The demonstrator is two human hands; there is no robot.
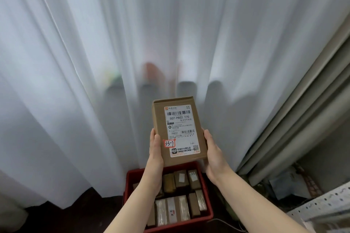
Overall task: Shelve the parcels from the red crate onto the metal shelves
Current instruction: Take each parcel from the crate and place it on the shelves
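Parcel (179,130) is up in front of the curtain (94,43), above the red crate (132,178). My left hand (156,149) and right hand (214,151) each clasp a long edge. Stiff cardboard, probably light (flat box), so side grips should do. One held, roughly ten more in the crate.
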